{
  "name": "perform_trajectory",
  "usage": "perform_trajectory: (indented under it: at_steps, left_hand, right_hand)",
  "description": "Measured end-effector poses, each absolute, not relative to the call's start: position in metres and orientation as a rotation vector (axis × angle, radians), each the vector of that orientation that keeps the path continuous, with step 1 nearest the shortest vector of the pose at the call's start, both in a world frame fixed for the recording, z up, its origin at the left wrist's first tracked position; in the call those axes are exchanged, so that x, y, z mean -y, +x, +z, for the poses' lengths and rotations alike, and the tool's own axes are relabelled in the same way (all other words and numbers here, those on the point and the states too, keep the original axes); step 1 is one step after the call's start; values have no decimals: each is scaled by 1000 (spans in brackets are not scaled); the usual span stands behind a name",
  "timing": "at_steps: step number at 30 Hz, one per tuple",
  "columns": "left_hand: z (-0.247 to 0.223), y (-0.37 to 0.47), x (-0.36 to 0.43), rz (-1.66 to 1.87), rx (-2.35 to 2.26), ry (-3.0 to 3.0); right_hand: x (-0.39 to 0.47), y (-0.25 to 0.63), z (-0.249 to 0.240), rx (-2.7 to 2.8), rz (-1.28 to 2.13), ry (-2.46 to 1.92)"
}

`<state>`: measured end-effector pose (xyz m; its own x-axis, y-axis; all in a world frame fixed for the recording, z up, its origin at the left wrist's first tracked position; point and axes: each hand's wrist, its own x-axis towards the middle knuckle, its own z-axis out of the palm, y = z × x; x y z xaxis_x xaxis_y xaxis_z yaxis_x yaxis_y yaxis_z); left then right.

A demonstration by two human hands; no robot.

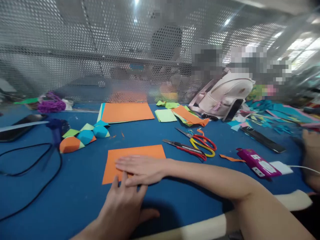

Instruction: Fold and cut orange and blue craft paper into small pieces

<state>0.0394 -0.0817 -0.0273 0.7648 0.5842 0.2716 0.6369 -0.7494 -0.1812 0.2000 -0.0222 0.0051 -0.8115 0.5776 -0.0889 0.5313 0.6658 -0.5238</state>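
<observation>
An orange sheet of paper (pixel 140 150) lies flat on the blue table in front of me. Across it my right hand (pixel 142 168) is laid palm down with the fingers stretched out to the left. My left hand (pixel 126 200) is at the sheet's near edge, fingers spread, its fingertips meeting the paper and the underside of my right hand. Neither hand grips anything. To the right of the sheet are scissors with red and yellow handles (pixel 203 143) and a red-handled tool with a pointed metal tip (pixel 192 150).
Folded paper pieces in orange, blue and green (pixel 85 136) sit at left, near a black cable (pixel 61 163). A stack of orange paper (pixel 127 112) lies at the back. On the right are a purple power bank (pixel 258 163), a pale backpack (pixel 225 91), and another person's arm (pixel 311 156).
</observation>
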Motion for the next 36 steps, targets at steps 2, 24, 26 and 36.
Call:
perform_trajectory:
  at_steps: [2, 24, 26, 36]
  left_hand:
    - [-22, 42, 85, -272, 965, -2692]
    - [3, 47, 88, -86, 958, -2760]
    - [-1, 45, 88, -139, 940, -2754]
    - [-1, 46, 90, -74, 953, -2766]
  right_hand:
    - [13, 212, -1, 2792, 736, -998]
    - [-37, 195, -17, 2859, 669, -840]
    - [-39, 201, -17, 2845, 638, -895]
    - [-12, 186, -4, 2862, 847, -723]
